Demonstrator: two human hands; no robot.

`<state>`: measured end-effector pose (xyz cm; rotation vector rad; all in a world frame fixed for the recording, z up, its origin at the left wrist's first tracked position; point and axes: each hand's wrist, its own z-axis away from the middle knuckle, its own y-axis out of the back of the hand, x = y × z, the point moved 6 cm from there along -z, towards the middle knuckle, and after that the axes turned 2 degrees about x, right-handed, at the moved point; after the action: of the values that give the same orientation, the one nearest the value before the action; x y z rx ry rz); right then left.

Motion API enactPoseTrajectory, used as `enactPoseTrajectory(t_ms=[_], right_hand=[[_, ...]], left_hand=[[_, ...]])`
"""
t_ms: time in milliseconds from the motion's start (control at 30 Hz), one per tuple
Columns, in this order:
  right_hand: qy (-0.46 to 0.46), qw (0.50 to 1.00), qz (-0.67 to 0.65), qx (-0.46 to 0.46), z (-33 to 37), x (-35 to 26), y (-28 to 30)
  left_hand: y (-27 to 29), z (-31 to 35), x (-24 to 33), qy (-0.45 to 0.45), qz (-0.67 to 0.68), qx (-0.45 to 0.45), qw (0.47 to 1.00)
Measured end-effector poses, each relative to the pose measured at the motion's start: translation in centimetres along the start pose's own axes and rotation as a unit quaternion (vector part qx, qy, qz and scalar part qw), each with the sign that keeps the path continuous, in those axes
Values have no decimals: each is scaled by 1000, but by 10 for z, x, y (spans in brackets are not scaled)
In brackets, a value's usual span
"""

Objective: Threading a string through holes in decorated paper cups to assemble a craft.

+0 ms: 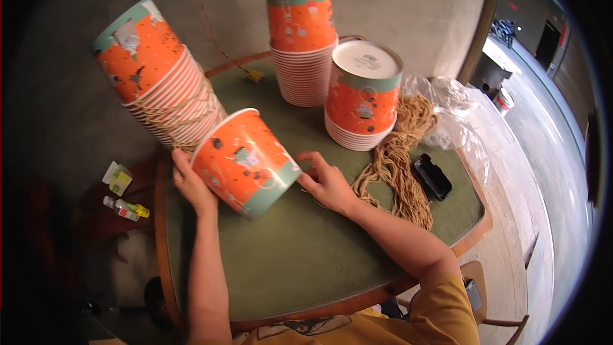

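Note:
An orange paper bucket (239, 160) with a pale rim and a green band tilts over the table, its base toward the lower right. My left hand (195, 186) grips it at the rim side, thumb on the outside. By the base edge is my right hand (327, 184), thumb and forefinger apart, fingertips at or very near the bucket. Behind my left hand leans a tall stack of nested buckets (169, 83), wound with tan twine. Another tall upside-down stack (303, 45) stands at the back, with a shorter upside-down stack (363, 99) to its right.
A bundle of tan twine (405, 166) lies on the green-topped table (287, 268), next to a black plastic tray (432, 177). Clear plastic wrap (456, 115) sits at the right edge. A small bottle (121, 207) is left of the table; a chair (476, 281) stands lower right.

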<state>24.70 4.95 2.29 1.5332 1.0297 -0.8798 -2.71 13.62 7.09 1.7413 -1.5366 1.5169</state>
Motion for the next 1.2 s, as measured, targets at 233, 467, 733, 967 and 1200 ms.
enactPoseTrajectory(t_ms=[233,467,733,967,1200], right_hand=[[-15,986,-167,-4,-1,16,1],[-31,953,-296,54,2,-24,9],[81,931,-356,20,-14,-133,7],[89,909,-407,9,-32,-146,21],[62,912,-405,-2,-38,-141,21]], left_hand=[[-24,35,80,-253,-235,-29,938],[-50,55,90,-455,-240,-186,837],[-70,57,107,-489,-271,-264,786],[-104,69,126,-351,-335,-408,773],[-116,71,121,-298,-335,-435,781]])
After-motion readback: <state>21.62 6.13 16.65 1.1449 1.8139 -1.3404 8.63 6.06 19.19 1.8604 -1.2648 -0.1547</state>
